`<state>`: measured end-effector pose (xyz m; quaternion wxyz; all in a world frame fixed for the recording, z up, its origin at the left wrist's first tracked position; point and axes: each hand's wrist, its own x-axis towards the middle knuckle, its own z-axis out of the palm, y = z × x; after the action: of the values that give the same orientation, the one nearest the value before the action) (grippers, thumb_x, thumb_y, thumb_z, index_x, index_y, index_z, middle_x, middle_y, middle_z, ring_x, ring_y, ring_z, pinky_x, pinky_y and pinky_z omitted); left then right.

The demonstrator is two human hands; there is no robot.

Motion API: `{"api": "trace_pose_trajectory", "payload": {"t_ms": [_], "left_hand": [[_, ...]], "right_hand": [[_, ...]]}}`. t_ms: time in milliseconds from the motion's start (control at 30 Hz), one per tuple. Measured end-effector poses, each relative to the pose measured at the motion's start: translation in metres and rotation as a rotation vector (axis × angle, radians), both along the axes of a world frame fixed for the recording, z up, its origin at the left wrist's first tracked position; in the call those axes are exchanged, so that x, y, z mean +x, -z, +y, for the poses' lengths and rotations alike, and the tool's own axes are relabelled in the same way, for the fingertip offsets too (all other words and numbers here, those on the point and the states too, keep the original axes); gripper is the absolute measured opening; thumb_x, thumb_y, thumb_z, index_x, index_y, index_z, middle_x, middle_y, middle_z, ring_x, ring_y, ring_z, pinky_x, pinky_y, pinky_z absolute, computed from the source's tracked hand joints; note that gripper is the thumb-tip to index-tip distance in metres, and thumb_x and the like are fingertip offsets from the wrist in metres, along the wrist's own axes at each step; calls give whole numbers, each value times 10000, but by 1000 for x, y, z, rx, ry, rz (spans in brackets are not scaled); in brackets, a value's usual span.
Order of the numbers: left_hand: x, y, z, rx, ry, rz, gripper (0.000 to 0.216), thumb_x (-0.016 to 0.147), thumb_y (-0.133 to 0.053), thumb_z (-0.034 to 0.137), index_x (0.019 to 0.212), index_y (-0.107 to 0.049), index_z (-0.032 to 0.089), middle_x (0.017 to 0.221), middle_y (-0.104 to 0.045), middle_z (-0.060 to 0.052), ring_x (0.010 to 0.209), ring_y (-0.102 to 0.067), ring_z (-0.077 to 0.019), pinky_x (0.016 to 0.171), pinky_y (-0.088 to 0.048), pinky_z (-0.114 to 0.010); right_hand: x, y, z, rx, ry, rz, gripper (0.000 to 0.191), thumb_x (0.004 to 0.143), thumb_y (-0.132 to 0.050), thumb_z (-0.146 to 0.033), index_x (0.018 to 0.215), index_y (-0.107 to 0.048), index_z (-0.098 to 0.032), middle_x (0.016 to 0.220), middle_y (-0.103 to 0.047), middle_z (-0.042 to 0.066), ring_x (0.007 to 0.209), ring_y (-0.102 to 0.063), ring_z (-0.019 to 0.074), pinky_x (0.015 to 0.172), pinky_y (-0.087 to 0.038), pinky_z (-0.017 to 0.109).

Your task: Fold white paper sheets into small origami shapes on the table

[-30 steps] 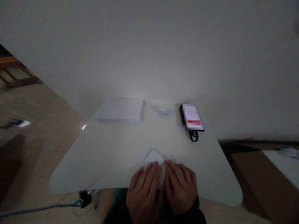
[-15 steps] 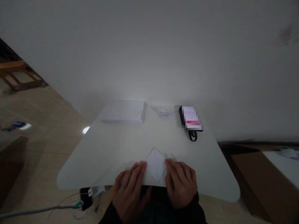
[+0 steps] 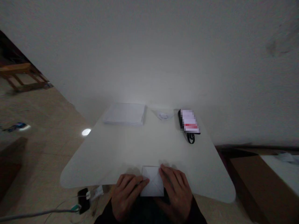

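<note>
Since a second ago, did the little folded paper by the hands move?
Yes. The folded paper slid toward the near edge of the table, farther from the paper stack, and turned from a diamond to square-on.

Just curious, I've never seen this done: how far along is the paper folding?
Partway, probably. Done: the sheet is already a square with diagonal creases. In hand: the left hand touches its left edge and the right hand lies on its right side, at the table edge. Left: likely more folds; a small folded piece lies beside a stack of sheets.
</note>
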<state>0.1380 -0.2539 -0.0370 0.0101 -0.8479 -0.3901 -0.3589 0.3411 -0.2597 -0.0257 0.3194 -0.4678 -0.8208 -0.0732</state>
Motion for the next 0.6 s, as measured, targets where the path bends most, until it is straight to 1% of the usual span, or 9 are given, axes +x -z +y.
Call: {"api": "trace_pose_trajectory", "payload": {"t_ms": [67,167,200,267,333,400,467,533,600], "left_hand": [[2,-8,1,-9,2,-40,246,876,-421,184,994,-633,226,843,-639,-42,782,-555,-148,700,-423,-282],[2,-24,-2,-52,18,-117,218,860,-454,174,927,-646,251,903,-639,-35,871,-562,-165,736,-455,-301],[2,-30,-3,-49,55,-164,206,852,-468,172,935,-637,256,906,-644,-30,888,-566,-170,741,-467,-303],[1,-40,-5,-49,119,-296,229,808,-547,178,1011,-583,276,881,-652,-13,878,-582,-169,728,-494,-293],[4,-49,-7,-150,60,-477,413,732,-648,205,1102,-491,298,893,-646,-4,871,-596,-170,729,-513,-288],[12,-54,-7,-343,-89,-648,526,701,-674,306,1162,-424,267,947,-631,-40,894,-598,-198,760,-518,-325],[24,-57,-5,-441,-126,-703,474,752,-616,314,1164,-398,232,869,-628,-38,792,-620,-176,693,-534,-298],[36,-59,-3,-548,-160,-828,347,786,-573,251,1091,-408,236,777,-607,3,700,-616,-132,621,-528,-233],[44,-59,1,-628,-161,-929,261,792,-556,215,1010,-414,234,743,-575,22,657,-597,-107,574,-509,-193]], "right_hand": [[-8,4,-2,57,36,47,410,847,-358,-311,1126,-570,-98,1058,-615,154,953,-558,271,750,-463,423],[-21,9,-10,115,93,216,325,867,-346,-191,1000,-642,-165,920,-662,122,868,-601,236,716,-487,376],[-24,9,-14,128,101,286,318,867,-355,-158,975,-652,-190,866,-673,101,831,-614,220,708,-494,360],[-30,4,-19,87,127,449,302,868,-383,-154,1014,-642,-204,889,-675,94,838,-627,205,706,-507,318],[-34,-8,-21,-42,83,629,239,854,-458,-239,974,-661,-196,888,-676,92,796,-645,199,650,-523,271],[-41,-22,-20,-264,30,856,158,803,-549,-269,748,-682,-207,692,-678,47,567,-637,152,507,-511,223],[-49,-31,-17,-536,74,1086,237,788,-568,-309,594,-639,-192,419,-590,-13,326,-542,117,360,-450,201],[-57,-31,-13,-704,78,1249,323,772,-573,-366,518,-592,-168,379,-573,-1,270,-506,118,291,-388,195],[-60,-21,-9,-755,86,1316,340,747,-595,-397,515,-584,-150,384,-575,17,274,-500,123,283,-376,200]]}}
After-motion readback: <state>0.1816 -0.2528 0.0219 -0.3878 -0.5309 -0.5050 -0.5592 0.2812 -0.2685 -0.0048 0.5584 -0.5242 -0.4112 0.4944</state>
